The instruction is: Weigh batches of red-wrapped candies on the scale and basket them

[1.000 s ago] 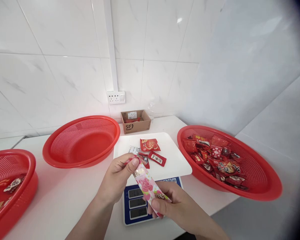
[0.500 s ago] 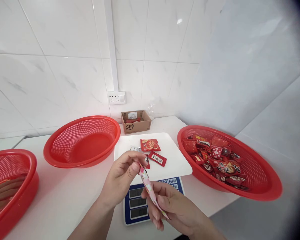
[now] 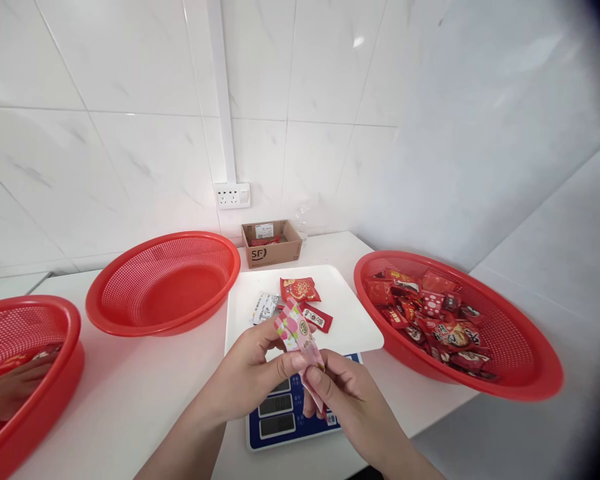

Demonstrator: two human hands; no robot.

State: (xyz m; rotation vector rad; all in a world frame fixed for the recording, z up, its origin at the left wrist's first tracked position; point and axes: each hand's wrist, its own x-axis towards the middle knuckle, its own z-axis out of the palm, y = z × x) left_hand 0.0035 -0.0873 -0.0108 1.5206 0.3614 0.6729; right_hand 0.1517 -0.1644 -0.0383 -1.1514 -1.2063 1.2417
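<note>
Pinched between both hands is a pink and white snack packet point(image 3: 299, 333), held upright over the near edge of a scale. My left hand point(image 3: 260, 370) grips its left side with thumb and fingers. My right hand point(image 3: 347, 397) closes on its lower end. Behind it, on the scale's white tray point(image 3: 350, 340), lie a red square packet point(image 3: 300, 289), a red packet with a white label point(image 3: 318, 318) and a silver-white packet point(image 3: 266, 308). The scale's blue panel point(image 3: 275, 427) with its displays is partly covered by my hands.
On the right a red basket point(image 3: 525, 347) holds many red snack packets. Another red basket point(image 3: 175, 293) stands at the left. A co-worker's hand point(image 3: 17, 390) reaches into a third basket point(image 3: 55, 373). A small cardboard box point(image 3: 275, 253) sits by the wall.
The pink packet has turned from edge-on to face-up, and my hands have come closer together. The silver-white packet shows more now. The co-worker's hand has shifted inside the left basket.
</note>
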